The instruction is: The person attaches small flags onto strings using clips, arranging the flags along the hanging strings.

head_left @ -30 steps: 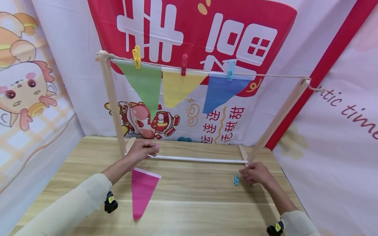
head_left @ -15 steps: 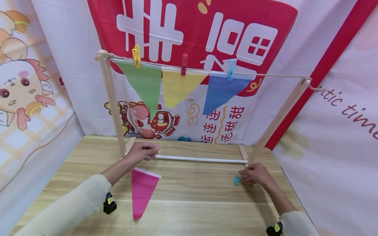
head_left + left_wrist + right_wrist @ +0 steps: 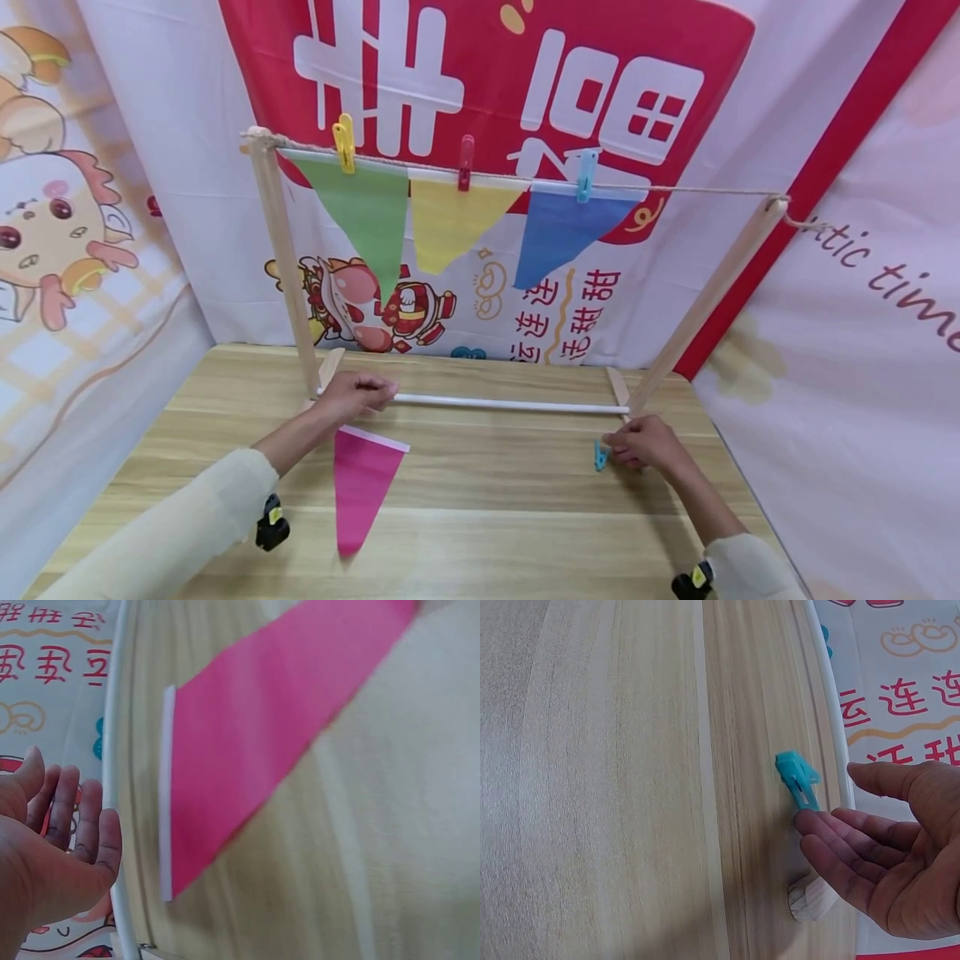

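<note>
My left hand (image 3: 358, 395) hovers over the left end of a white rod (image 3: 510, 405), its fingers loosely bent with nothing in them. Just in front of it, a pink triangular pennant (image 3: 367, 492) with a white top strip lies flat on the table. My right hand (image 3: 900, 855) is beside a light blue clothespin (image 3: 799, 780) on the tabletop; its fingers are spread loosely, the fingertips right at the clothespin's end in the right wrist view. Overhead, a green pennant (image 3: 371, 225), a yellow pennant (image 3: 457, 221) and a blue pennant (image 3: 562, 229) hang clipped to a twine line.
Two wooden posts, left (image 3: 283, 267) and right (image 3: 705, 300), hold up the twine, with the rod joining them low down. A yellow clothespin (image 3: 344, 143), a red clothespin (image 3: 466, 162) and a blue clothespin (image 3: 587, 175) grip the line. Printed cloth surrounds the wooden table (image 3: 510, 533).
My left hand has dropped slightly and drawn a little to the left. The right hand has edged slightly left toward the clothespin on the table. The pennants have stayed in place.
</note>
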The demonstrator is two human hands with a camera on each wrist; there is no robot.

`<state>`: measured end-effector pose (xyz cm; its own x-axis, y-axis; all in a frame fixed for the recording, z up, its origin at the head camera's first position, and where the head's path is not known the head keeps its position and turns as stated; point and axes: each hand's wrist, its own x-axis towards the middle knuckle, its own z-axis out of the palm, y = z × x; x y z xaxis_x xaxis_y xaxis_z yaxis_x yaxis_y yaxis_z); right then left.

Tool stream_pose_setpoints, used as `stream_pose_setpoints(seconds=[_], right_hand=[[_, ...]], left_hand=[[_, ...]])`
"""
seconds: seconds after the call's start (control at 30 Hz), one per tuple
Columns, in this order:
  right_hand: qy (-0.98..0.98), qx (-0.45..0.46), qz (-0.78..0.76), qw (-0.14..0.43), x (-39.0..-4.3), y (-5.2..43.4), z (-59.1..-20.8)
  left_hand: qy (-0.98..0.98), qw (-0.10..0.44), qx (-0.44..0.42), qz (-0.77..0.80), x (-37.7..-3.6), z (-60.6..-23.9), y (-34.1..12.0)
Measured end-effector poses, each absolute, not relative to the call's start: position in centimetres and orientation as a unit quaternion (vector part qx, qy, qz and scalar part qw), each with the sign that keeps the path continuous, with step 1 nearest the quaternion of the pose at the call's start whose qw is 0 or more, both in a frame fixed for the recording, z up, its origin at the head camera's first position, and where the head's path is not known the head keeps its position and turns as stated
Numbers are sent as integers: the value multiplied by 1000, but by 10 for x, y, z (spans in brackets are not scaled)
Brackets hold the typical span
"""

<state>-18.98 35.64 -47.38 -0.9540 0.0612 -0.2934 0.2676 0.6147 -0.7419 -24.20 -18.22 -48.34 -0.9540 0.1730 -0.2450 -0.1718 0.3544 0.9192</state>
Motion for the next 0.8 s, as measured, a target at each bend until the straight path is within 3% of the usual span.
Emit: stream_pose_setpoints(seconds=[0.8], right_hand=[[911, 134, -376, 103, -198, 338, -489]], left_hand=[[862, 133, 47, 486, -233, -505, -185]])
